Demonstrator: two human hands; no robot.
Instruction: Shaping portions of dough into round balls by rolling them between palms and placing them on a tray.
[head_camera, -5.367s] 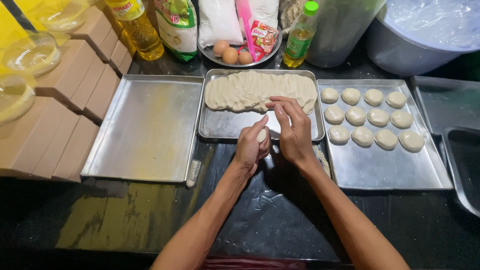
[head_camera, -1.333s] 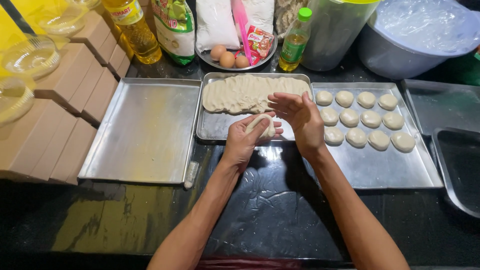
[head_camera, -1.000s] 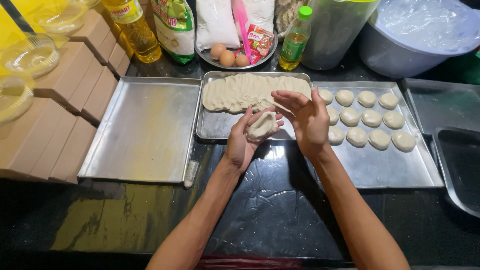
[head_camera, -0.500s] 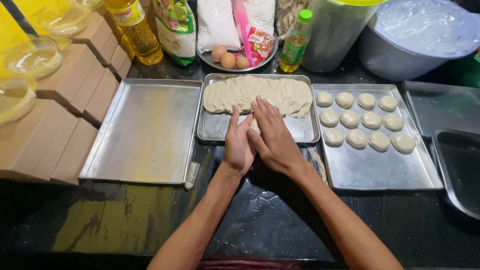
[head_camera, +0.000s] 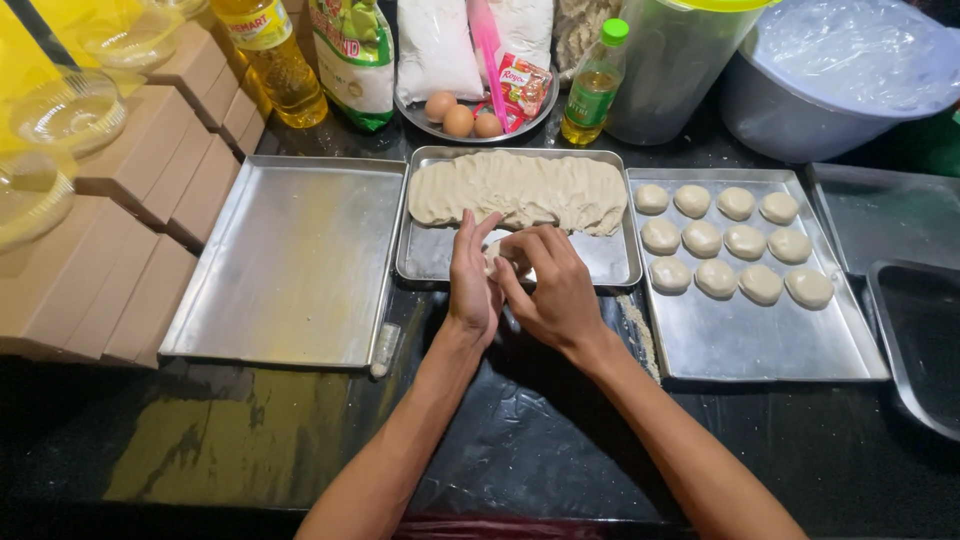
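At 6 o'clock edge of middle tray (head_camera: 610, 268): left hand (head_camera: 473, 285) and right hand (head_camera: 550, 290) fingers clamped on small pale dough piece (head_camera: 497, 254), mostly hidden; dough slab (head_camera: 520, 190) at 12

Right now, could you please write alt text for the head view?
Left hand and right hand cup a small dough piece over the middle tray, which holds a dough slab. The right tray holds eleven dough rounds.
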